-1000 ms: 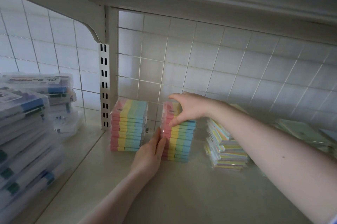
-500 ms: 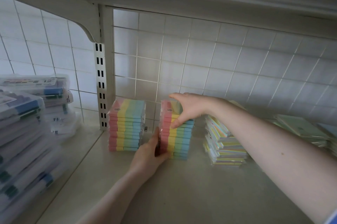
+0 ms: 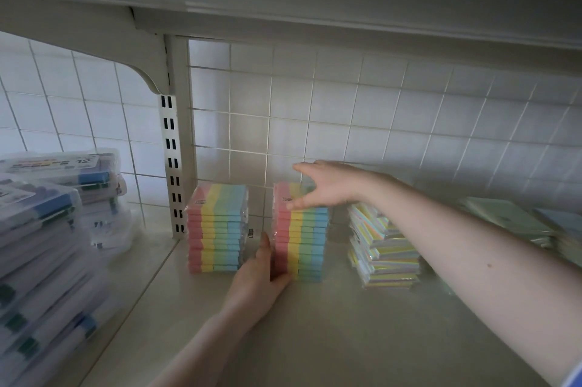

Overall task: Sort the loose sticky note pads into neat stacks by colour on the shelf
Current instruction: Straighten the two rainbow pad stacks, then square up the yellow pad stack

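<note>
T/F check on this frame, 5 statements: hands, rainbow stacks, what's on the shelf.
1. The left hand lies against the left side of the second rainbow stack. True.
2. The right hand grips one pad lifted clear of the stack. False: it is open over the stack's top.
3. Two rainbow stacks stand apart; the first rainbow stack is nearer the slotted upright. True.
4. The pale pile to the right is squarely aligned. False: it is skewed.
5. The clear cases hold sticky notes. False: they hold markers.
</note>
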Motion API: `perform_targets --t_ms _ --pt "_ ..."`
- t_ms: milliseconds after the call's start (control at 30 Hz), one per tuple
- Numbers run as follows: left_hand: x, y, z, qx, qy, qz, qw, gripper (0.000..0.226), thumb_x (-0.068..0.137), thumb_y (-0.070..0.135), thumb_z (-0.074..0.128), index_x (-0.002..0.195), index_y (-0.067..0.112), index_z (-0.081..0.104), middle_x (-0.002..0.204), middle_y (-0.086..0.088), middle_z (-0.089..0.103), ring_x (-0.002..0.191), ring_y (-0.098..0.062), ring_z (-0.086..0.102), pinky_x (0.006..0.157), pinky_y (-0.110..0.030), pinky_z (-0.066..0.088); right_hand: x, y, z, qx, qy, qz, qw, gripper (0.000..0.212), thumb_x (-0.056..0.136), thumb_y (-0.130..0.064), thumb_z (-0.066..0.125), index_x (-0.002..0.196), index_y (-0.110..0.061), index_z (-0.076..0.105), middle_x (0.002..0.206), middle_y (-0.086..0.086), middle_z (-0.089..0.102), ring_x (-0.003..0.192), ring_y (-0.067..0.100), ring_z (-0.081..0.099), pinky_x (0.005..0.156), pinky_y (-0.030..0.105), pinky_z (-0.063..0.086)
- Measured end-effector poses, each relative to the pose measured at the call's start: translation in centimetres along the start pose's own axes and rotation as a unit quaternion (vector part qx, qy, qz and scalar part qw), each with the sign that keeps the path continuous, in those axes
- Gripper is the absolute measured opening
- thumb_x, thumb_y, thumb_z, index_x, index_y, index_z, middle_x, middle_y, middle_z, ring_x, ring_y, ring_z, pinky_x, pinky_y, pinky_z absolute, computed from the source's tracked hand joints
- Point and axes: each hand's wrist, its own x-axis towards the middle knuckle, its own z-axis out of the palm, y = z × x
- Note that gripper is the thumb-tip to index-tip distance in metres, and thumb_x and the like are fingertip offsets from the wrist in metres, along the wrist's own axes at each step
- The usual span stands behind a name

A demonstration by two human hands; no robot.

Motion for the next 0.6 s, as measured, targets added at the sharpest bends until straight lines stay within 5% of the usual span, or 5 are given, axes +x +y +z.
perform_targets --t_ms 167,233,333,600 --pt "-0.4 1.4 -0.6 0.096 -0.041 -0.043 0.994 0.089 0.085 0.044 0.058 0.148 0.004 0.01 0.142 -0.012 0.043 0.124 -0.028 0.049 0.099 -0.039 0.046 -2.3 1.5 -1.9 -0.019 0.121 0.044 0.991 0.049 0.095 -0.043 0.045 0.132 -0.012 0.051 0.137 0.01 0.049 0.125 0.027 0.045 0.098 0.033 0.038" --pt "-1.0 1.9 -0.9 0.134 -0.064 -0.051 0.988 0.08 0.086 0.042 0.058 0.144 0.002 0.021 0.14 -0.014 0.043 0.122 -0.029 0.049 0.097 -0.037 0.046 -3.2 2.8 -2.0 -0.008 0.167 0.073 0.983 0.035 0.094 -0.035 0.045 0.104 -0.006 0.063 0.112 0.014 0.06 0.107 0.032 0.053 0.083 0.034 0.041" --pt "-2.2 2.3 -1.2 0.175 -0.084 -0.026 0.981 0.066 0.086 0.039 0.059 0.136 0.004 0.032 0.133 -0.014 0.047 0.118 -0.029 0.052 0.094 -0.036 0.047 -4.6 5.1 -1.8 0.021 0.207 0.138 0.968 0.031 0.092 -0.029 0.046 0.07 -0.007 0.05 0.081 0.015 0.057 0.083 0.032 0.053 0.064 0.034 0.034" --pt "-4.4 5.9 -0.6 0.184 -0.043 0.046 0.981 0.068 0.084 0.049 0.06 0.137 0.013 0.036 0.133 -0.007 0.051 0.117 -0.028 0.054 0.094 -0.036 0.047 -8.5 9.7 -0.9 0.169 0.221 0.264 0.923 0.042 0.097 -0.03 0.039 0.06 -0.009 0.036 0.063 0.009 0.039 0.074 0.026 0.042 0.054 0.032 0.026"
